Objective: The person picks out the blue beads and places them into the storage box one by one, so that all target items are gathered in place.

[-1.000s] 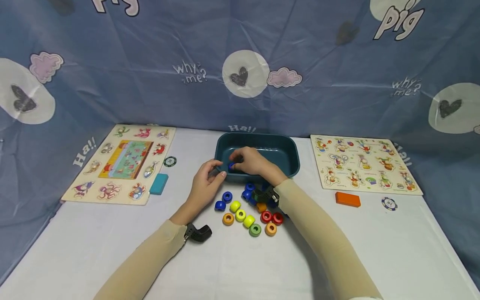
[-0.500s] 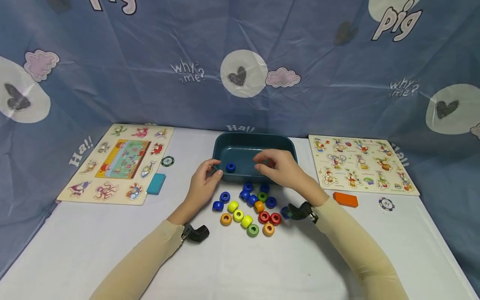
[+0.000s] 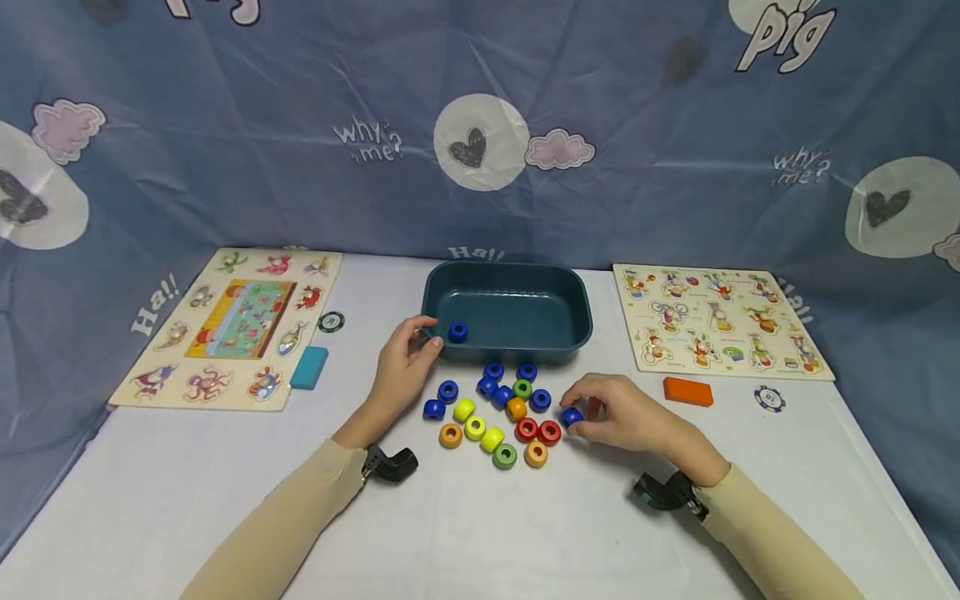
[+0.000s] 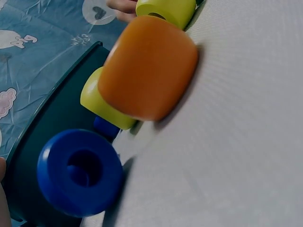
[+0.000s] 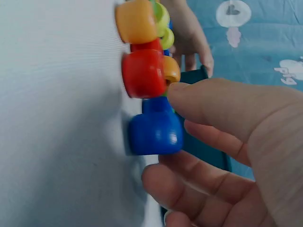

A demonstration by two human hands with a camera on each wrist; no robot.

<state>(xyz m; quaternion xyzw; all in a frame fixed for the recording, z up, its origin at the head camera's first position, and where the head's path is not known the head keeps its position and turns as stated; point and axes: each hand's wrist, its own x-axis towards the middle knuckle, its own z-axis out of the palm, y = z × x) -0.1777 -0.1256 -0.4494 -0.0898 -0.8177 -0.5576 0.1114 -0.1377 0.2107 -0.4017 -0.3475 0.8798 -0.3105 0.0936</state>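
Note:
In the head view my left hand (image 3: 401, 367) holds the front left corner of a dark green tray (image 3: 555, 354), thumb and index finger on either side of the corner. One blue bead (image 3: 458, 332) lies inside the tray near that corner. My right hand (image 3: 626, 417) is at the right end of a group of loose beads, its thumb and fingers curled round a blue bead (image 3: 572, 417). The right wrist view shows this blue bead (image 5: 156, 135) low against the white tabletop, thumb on one side and fingers on the other.
Several blue, yellow, red, orange and green beads (image 3: 475, 428) lie in front of the tray. Picture puzzle boards (image 3: 315, 287) (image 3: 633, 333) flank it left and right. A teal block (image 3: 309, 368), an orange block (image 3: 687, 392) and chips (image 3: 331, 322) (image 3: 769, 399) lie beside them.
My right hand let go of a blue bead inside the tray, then moved right and toward me to another blue bead on the table. The left hand stays at the tray's corner.

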